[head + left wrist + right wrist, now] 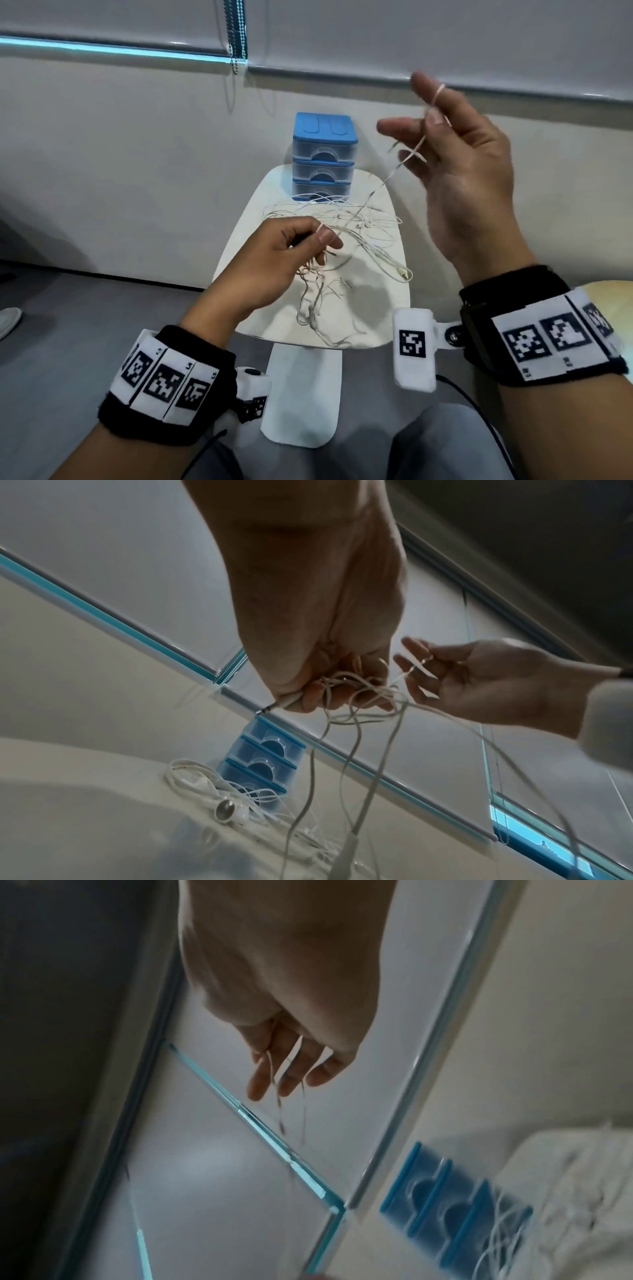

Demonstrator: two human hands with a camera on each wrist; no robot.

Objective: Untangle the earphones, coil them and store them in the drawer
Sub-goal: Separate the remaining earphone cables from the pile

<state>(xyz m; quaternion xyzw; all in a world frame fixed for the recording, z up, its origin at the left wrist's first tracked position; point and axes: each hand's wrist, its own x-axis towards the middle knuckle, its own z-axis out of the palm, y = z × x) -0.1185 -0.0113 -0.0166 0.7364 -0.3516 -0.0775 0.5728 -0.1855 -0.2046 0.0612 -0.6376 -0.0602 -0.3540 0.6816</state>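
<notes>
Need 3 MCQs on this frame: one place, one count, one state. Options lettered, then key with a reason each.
1. Where does the drawer unit stand?
A. far end of the white table
B. on the floor
C. in the person's lap

2. How many drawers does it have?
A. two
B. three
C. five

3. What is the left hand doing?
A. lying flat on the table
B. pulling a drawer
C. gripping a bunch of earphone cable

Key: 1 A, it stands at the table's far end near the wall. 2 B, three stacked fronts show. 3 C, its fingers curl round the strands, while the right hand lifts a strand looped over its spread fingers.
</notes>
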